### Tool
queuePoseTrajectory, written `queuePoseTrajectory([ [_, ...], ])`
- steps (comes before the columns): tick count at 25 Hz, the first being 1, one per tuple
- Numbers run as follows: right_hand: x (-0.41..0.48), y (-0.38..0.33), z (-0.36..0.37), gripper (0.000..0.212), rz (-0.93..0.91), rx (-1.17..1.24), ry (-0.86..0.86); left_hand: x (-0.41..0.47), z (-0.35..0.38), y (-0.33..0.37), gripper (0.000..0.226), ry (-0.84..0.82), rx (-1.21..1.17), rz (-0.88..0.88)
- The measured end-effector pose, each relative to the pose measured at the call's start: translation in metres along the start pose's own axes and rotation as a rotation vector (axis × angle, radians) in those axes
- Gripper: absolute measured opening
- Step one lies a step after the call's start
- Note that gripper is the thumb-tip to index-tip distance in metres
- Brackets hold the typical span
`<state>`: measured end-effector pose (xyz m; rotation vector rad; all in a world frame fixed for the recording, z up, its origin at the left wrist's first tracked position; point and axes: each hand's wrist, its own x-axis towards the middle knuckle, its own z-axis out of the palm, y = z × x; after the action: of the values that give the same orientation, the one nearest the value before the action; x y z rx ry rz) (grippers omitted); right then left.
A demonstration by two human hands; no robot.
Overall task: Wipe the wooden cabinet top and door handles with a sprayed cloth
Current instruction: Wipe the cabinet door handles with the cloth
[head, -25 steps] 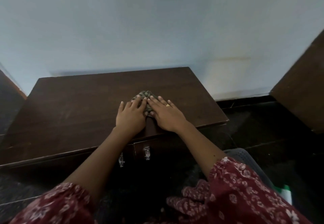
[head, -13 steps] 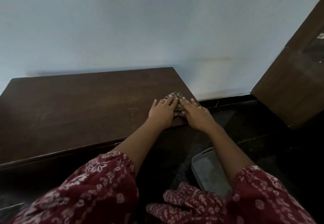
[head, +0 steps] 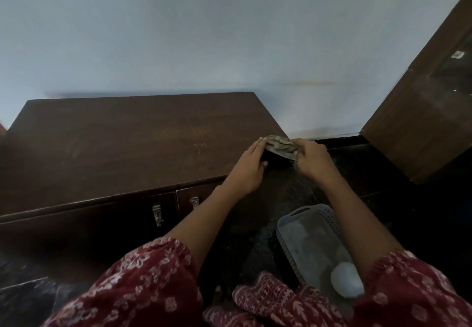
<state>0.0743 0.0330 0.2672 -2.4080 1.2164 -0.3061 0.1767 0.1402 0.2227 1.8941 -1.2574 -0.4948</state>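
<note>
A low dark wooden cabinet (head: 127, 142) stands against the pale wall. A bunched grey-green cloth (head: 281, 146) is held at the cabinet top's right front corner, lifted off the wood. My left hand (head: 249, 167) grips its left end and my right hand (head: 313, 159) grips its right end. Two small metal door handles (head: 157, 214) (head: 194, 202) hang on the cabinet front, below and left of my hands.
A grey perforated plastic basket (head: 310, 227) sits on the dark floor under my right forearm, with a white rounded object (head: 346, 279) in it. A tall dark wooden piece of furniture (head: 419, 112) stands at the right. My red patterned sleeves fill the bottom.
Both hands slid the cloth from the middle of the cabinet top to its right front corner. They went from pressing flat on it to gripping and lifting it at the edge.
</note>
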Motion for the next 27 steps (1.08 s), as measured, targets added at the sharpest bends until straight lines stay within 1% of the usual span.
queuePoseTrajectory([
  [1, -0.01, -0.001, 0.002, 0.038, 0.028, 0.228, 0.01, -0.013, 0.004, 0.001, 0.059, 0.078, -0.103, 0.003],
  [2, -0.021, -0.004, 0.005, 0.035, 0.077, 0.509, -0.025, -0.027, 0.009, 0.001, 0.06, 0.149, -0.221, -0.014],
  [4, -0.044, -0.011, 0.015, 0.033, 0.173, 1.048, -0.205, -0.049, 0.015, 0.004, 0.062, 0.231, -0.521, -0.132],
  [5, -0.057, -0.014, 0.02, 0.032, 0.219, 1.218, -0.3, -0.057, 0.016, 0.004, 0.061, 0.251, -0.663, -0.209],
  [6, -0.068, -0.017, 0.026, 0.031, 0.26, 1.316, -0.386, -0.063, 0.018, 0.002, 0.06, 0.277, -0.765, -0.272],
  [7, -0.079, -0.02, 0.032, 0.031, 0.28, 1.366, -0.47, -0.071, 0.017, -0.001, 0.059, 0.316, -0.807, -0.317],
  [9, -0.097, -0.023, 0.046, 0.043, 0.255, 1.395, -0.605, -0.087, 0.019, -0.012, 0.057, 0.37, -0.823, -0.378],
  [10, -0.104, -0.025, 0.055, 0.051, 0.227, 1.357, -0.629, -0.098, 0.021, -0.019, 0.053, 0.372, -0.827, -0.401],
  [12, -0.116, -0.026, 0.077, 0.064, 0.218, 1.19, -0.603, -0.124, 0.023, -0.029, 0.038, 0.366, -0.821, -0.412],
  [13, -0.121, -0.026, 0.088, 0.068, 0.232, 1.101, -0.558, -0.135, 0.025, -0.035, 0.032, 0.363, -0.819, -0.401],
  [14, -0.127, -0.026, 0.1, 0.068, 0.243, 1.047, -0.519, -0.146, 0.028, -0.041, 0.029, 0.358, -0.822, -0.388],
  [15, -0.133, -0.025, 0.114, 0.06, 0.237, 1.031, -0.491, -0.157, 0.029, -0.048, 0.029, 0.351, -0.822, -0.375],
  [17, -0.144, -0.023, 0.141, 0.037, 0.208, 1.087, -0.473, -0.174, 0.034, -0.067, 0.034, 0.369, -0.813, -0.361],
  [18, -0.148, -0.022, 0.155, 0.032, 0.204, 1.12, -0.456, -0.18, 0.038, -0.079, 0.035, 0.391, -0.806, -0.369],
  [20, -0.15, -0.018, 0.178, 0.035, 0.212, 1.153, -0.392, -0.187, 0.045, -0.099, 0.037, 0.435, -0.823, -0.413],
  [21, -0.151, -0.016, 0.188, 0.033, 0.207, 1.174, -0.387, -0.189, 0.049, -0.107, 0.041, 0.458, -0.853, -0.438],
  [23, -0.153, -0.009, 0.205, 0.028, 0.221, 1.248, -0.431, -0.191, 0.06, -0.12, 0.044, 0.503, -0.914, -0.465],
  [25, -0.148, -0.006, 0.214, 0.029, 0.207, 1.275, -0.455, -0.19, 0.066, -0.128, 0.033, 0.562, -0.938, -0.45],
  [27, -0.141, -0.004, 0.22, 0.03, 0.141, 1.275, -0.416, -0.187, 0.072, -0.132, 0.021, 0.605, -0.918, -0.392],
])
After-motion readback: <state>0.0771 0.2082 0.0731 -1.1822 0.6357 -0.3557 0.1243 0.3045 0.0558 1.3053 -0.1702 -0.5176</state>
